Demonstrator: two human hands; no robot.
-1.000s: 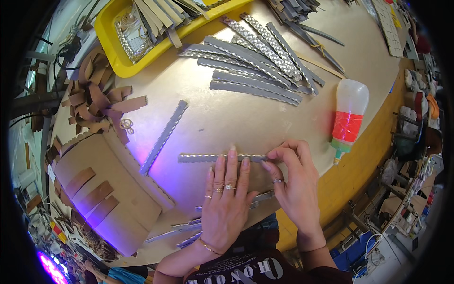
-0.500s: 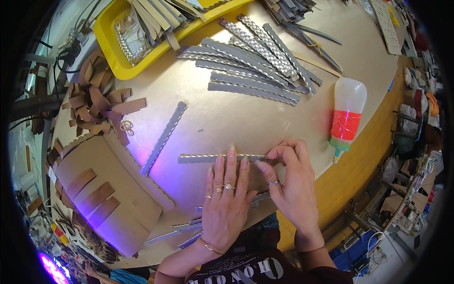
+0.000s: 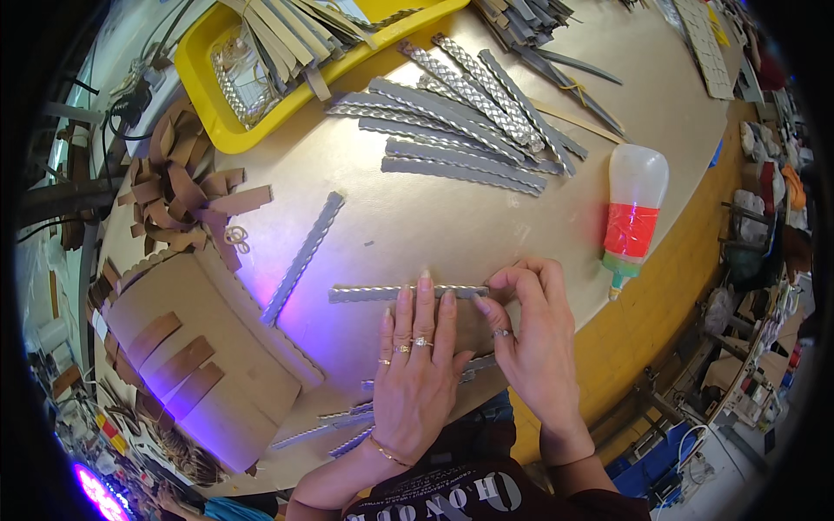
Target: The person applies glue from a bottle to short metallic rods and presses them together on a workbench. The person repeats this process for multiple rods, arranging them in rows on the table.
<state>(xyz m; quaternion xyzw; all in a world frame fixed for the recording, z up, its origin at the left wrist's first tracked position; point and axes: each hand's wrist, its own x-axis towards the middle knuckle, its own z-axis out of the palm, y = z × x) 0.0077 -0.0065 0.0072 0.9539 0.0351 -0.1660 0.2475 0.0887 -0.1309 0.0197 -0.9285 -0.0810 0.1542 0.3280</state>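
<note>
A grey strip with a shiny silver braided edge lies crosswise on the table in front of me. My left hand rests flat over it, fingers stretched out and fingertips on the strip. At the strip's right end, my right hand pinches it between thumb and forefinger. Another braid-edged grey strip lies slanted to the left. Close to my body, several more strips are partly hidden under my left hand and wrist.
Several grey and silver braided strips lie fanned at the back. A yellow tray stands far left, with brown strips and cardboard nearer. Right, a glue bottle lies near the table edge; scissors lie behind it.
Both hands keep almost the same pose on the strip. The whole view has shifted very slightly.
</note>
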